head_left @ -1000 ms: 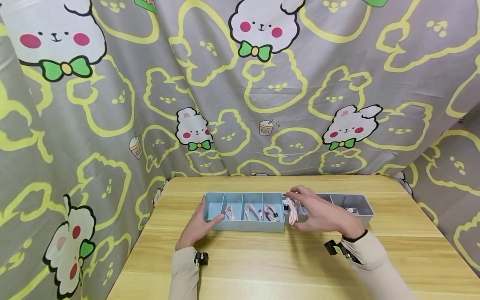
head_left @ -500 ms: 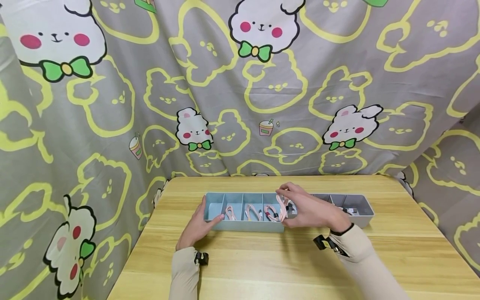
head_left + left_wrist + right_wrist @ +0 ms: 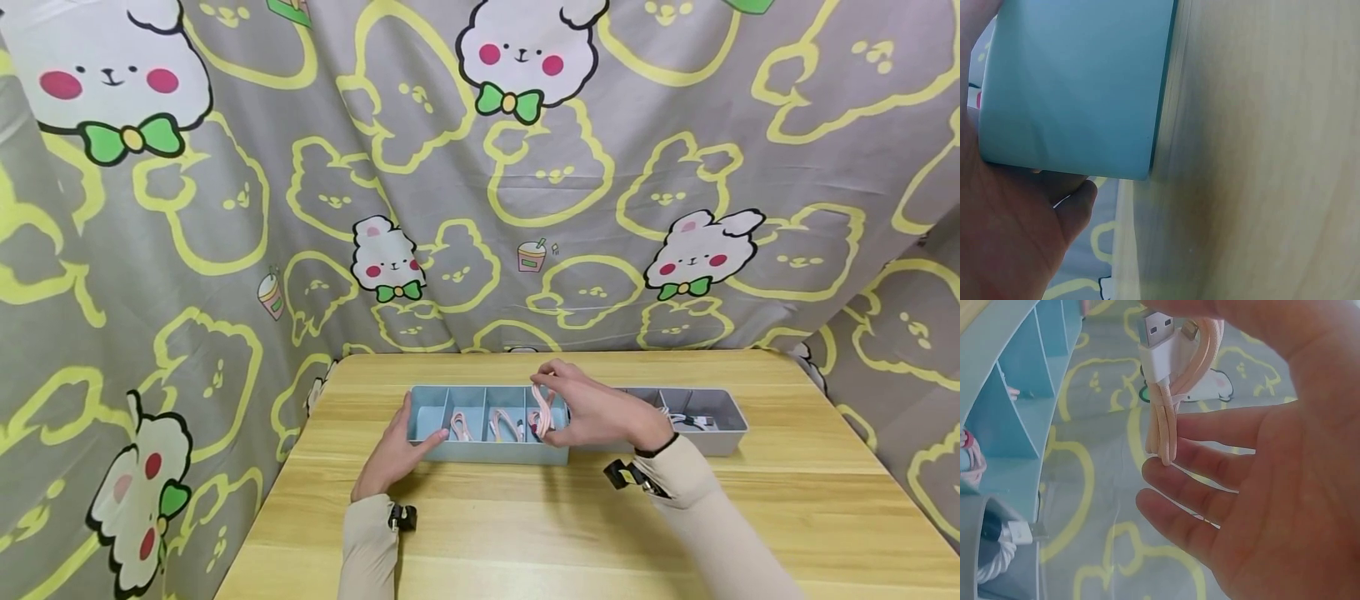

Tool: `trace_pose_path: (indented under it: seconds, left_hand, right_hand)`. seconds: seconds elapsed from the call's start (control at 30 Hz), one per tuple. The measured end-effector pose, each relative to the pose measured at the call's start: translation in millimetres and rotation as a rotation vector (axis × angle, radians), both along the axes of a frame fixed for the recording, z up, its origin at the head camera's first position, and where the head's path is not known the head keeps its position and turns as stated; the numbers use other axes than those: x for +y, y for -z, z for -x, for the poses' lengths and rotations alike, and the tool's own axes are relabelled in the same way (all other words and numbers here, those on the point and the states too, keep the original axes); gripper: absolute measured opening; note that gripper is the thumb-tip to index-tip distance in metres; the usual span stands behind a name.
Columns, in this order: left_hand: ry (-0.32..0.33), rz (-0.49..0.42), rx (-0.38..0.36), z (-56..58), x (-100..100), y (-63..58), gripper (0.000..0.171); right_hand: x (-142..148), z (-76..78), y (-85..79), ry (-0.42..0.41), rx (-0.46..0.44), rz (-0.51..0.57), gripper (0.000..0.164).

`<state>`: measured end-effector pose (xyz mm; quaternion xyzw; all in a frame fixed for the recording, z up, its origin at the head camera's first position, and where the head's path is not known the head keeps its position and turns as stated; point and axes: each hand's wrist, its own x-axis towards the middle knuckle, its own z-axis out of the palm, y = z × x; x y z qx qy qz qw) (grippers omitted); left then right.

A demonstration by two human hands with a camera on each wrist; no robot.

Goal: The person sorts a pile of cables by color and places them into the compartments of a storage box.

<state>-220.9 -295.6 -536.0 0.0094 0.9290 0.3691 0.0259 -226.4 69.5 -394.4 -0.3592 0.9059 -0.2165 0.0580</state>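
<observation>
A bundled pink USB charging cable with a white plug is pinched by my right hand. It hangs over the rightmost compartment of the light blue divided box. The USB plug points up beside the thumb in the right wrist view, while the other fingers spread loosely. My left hand grips the blue box's left end, thumb at the front wall and fingers round the end. Coiled pink cables lie in the two middle compartments. Another with a red tie sits in the rightmost one, partly hidden; the leftmost compartment holds nothing.
A grey divided box stands against the blue box's right end, partly behind my right forearm. Dark and white cables lie inside it. Both boxes rest on a wooden table, with a patterned curtain behind.
My right hand has carried the pink cable leftward, from over the grey box to over the blue box's rightmost compartment. My left hand has stayed on the blue box.
</observation>
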Motion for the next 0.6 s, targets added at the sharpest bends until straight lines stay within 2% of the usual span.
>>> trace_pose_path:
  seconds: [0.23, 0.6]
  left_hand:
    - [0.001, -0.020, -0.001, 0.8, -1, 1.0, 0.121]
    - [0.011, -0.014, -0.010, 0.3, -2, -0.2, 0.120]
  right_hand:
    - [-12, 5.7, -0.2, -0.041, -0.011, 0.016, 0.081]
    - [-33, 13.5, 0.1, -0.046, -0.034, 0.023, 0.082]
